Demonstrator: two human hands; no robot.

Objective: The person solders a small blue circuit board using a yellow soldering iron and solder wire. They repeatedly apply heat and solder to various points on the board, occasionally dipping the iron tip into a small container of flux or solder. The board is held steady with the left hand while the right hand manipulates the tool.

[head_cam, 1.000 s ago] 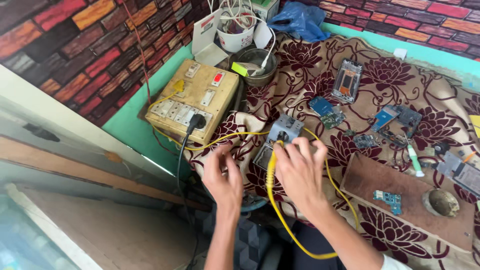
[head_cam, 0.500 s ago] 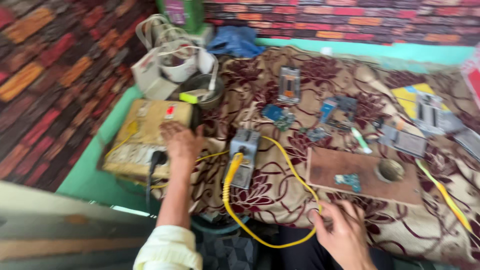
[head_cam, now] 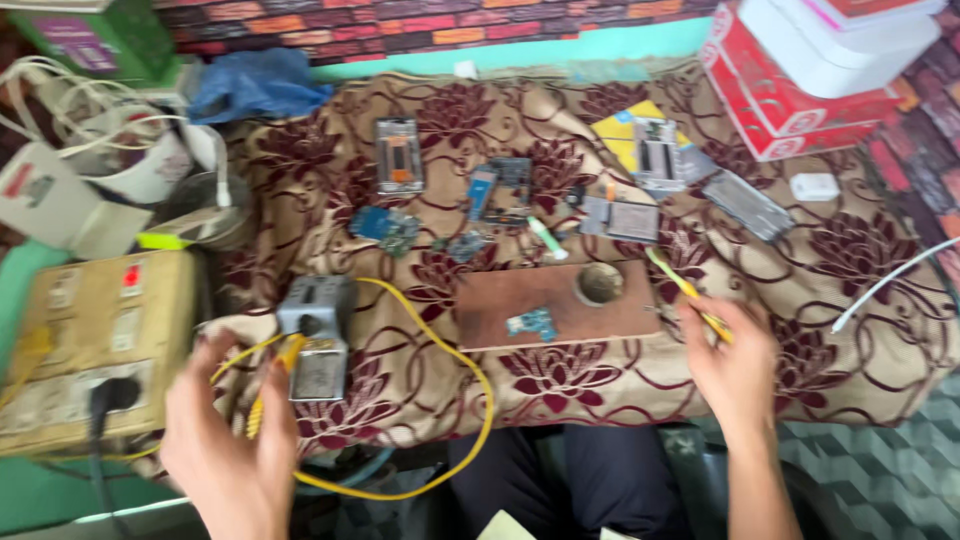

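A slim yellow-handled tool (head_cam: pixel 690 293) is pinched in the right hand (head_cam: pixel 738 368) beside the worn wooden board (head_cam: pixel 555 303), while the left hand (head_cam: pixel 228 450) is held open near a boxy grey metal device (head_cam: pixel 318 335) on floral cloth.

The right hand (head_cam: pixel 735 365) grips a yellow tool (head_cam: pixel 685 290) beside the wooden board (head_cam: pixel 555 305); the left hand (head_cam: pixel 230 440) hovers near a grey device (head_cam: pixel 318 335).

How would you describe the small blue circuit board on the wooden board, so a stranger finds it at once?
Find the brown wooden board at the front middle of the flowered cloth. A small blue circuit board lies on it, below the round hole. The other blue boards lie on the cloth itself.
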